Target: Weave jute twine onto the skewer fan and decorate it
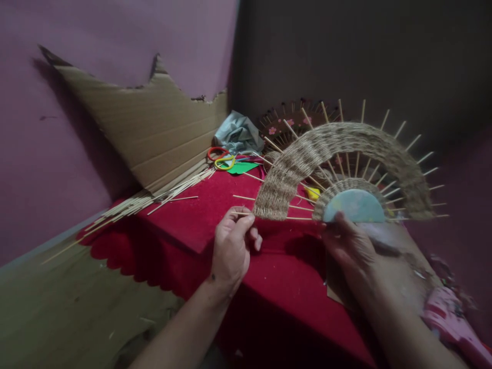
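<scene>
A half-round woven fan (307, 154) of twisted cord and thin sticks is held upright above the red cloth. Its sticks spread out past the woven band from a pale blue half disc (355, 206) at the base. My left hand (235, 241) pinches the end of the lowest stick at the fan's left corner, thumb against forefinger. My right hand (351, 246) grips the blue half disc from below, with the thumb on its face; the fingers behind are hidden.
Loose sticks (142, 202) lie on the red cloth (269, 287) at left, beside cardboard (154, 123) against the wall. Scissors (225, 160), green paper (240, 168) and a crumpled grey bag (238, 134) sit behind. A pink glue gun (449, 318) is at lower right. A flowered fan (282, 125) stands at the back.
</scene>
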A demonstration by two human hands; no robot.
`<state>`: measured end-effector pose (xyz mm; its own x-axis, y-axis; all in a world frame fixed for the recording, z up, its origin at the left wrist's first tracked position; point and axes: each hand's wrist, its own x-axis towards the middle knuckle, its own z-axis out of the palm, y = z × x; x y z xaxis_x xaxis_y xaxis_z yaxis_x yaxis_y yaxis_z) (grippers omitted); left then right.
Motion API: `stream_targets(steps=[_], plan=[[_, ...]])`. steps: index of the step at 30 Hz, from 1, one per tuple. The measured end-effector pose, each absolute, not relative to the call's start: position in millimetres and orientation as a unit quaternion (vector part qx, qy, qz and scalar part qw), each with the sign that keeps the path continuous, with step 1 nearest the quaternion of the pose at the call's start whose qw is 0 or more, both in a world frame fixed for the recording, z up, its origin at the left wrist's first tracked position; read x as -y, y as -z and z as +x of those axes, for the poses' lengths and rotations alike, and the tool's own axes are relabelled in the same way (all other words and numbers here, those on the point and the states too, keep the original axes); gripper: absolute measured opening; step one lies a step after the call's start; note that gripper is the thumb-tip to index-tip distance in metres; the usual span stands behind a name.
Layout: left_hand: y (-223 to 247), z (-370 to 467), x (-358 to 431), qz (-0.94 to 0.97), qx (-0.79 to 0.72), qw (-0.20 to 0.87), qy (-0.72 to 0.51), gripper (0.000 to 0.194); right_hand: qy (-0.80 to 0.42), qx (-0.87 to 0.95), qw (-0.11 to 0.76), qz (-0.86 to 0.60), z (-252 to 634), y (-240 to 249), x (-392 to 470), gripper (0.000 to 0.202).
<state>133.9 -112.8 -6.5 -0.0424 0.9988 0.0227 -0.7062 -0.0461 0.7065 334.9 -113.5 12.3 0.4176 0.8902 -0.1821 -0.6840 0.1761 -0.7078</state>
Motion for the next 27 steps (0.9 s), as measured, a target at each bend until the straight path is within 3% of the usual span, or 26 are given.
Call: stream_targets(steps=[10, 15, 27], plan=[[10, 126, 123, 0.342, -0.209, 0.639, -0.656, 0.019, -0.53, 0.097, 0.754, -0.376, 329, -22, 116, 0.033], [11, 126, 122, 0.342, -0.224, 0.637, -0.653, 0.012, -0.528, 0.079, 0.753, -0.385, 324, -26, 117, 0.032], [13, 128, 120, 0.315, -0.277, 0.624, -0.66, 0.016, -0.546, 0.108, 0.736, -0.386, 333, -15, 115, 0.036]])
